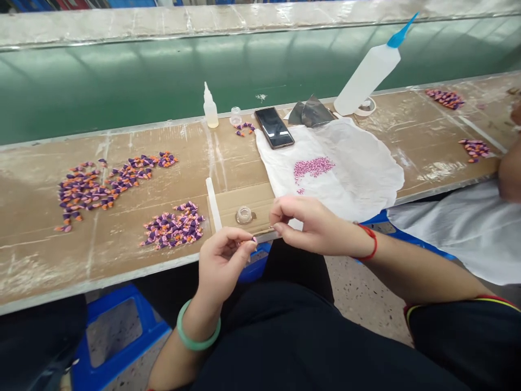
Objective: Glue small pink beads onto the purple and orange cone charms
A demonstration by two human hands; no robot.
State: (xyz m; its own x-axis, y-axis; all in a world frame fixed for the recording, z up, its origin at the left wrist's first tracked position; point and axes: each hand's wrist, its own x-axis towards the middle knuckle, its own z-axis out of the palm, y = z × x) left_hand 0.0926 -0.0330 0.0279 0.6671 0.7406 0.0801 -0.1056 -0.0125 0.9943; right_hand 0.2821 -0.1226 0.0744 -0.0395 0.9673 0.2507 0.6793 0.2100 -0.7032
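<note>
My left hand [226, 260] pinches a small purple figure piece [254, 239] between thumb and fingertips, just off the table's front edge. My right hand [303, 224] is closed in a pinch slightly to the right; whatever sits between its fingertips is too small to make out. Beyond the hands, a small clear jar [244, 215] stands on a piece of cardboard [260, 194], with a white strip [214, 203] along its left side. A white cloth [366, 168] bearing tiny pink pieces [312, 168] spreads out past my right hand. Left of the cardboard lies a pile of purple-pink pieces [175, 227].
More purple-orange pieces [85, 187] lie farther left. At the back are a dropper bottle [210, 108], a phone [274, 127], a tape roll [366, 107] and a large leaning white bottle [368, 79]. Another person's arm [509, 171] is at the right edge.
</note>
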